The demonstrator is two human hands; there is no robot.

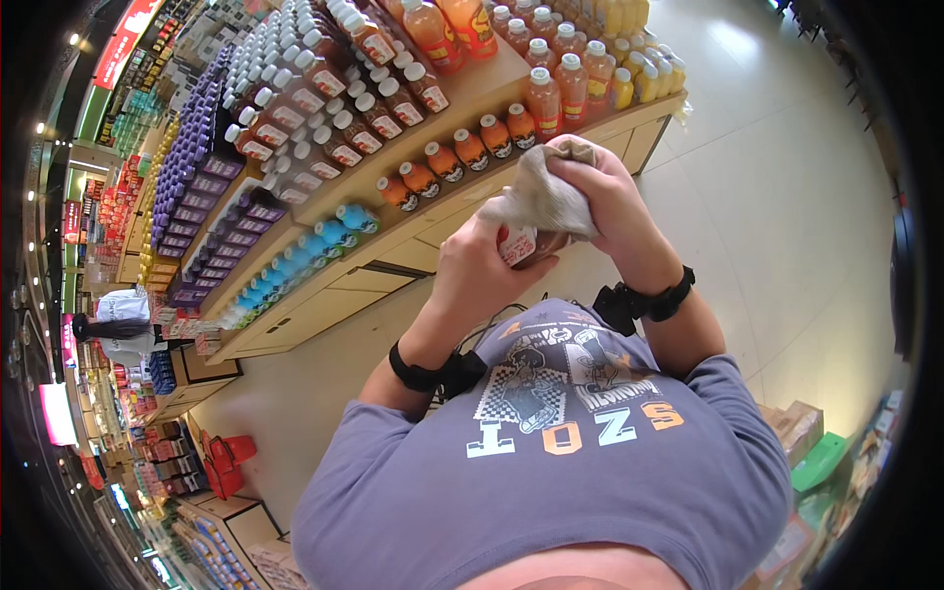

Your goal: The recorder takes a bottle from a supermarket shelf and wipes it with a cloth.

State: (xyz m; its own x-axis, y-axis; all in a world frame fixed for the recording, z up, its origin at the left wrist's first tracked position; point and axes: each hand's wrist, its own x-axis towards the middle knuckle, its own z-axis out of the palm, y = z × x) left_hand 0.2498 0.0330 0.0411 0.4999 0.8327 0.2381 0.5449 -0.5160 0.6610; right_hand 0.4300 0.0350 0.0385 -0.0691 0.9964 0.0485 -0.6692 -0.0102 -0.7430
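Above the shelf's front edge, in front of my chest, my left hand [483, 262] grips a bottle [522, 247] of dark drink with a white and red label. A beige-grey cloth [549, 192] is bunched in my right hand [608, 188] and drapes over the upper part of the bottle. The cloth hides the bottle's cap. Just beyond my hands stands a row of small orange bottles [470, 150] with white caps on the lower shelf ledge [435, 203].
Dark-drink bottles [343, 147] stand in tiers on the display, with larger orange juice bottles [571, 85] to the right. Blue bottles [310, 247] and purple packs [199, 192] extend left. A person [122, 324] stands farther left. Red baskets [225, 461] and cartons [796, 428] are lower down.
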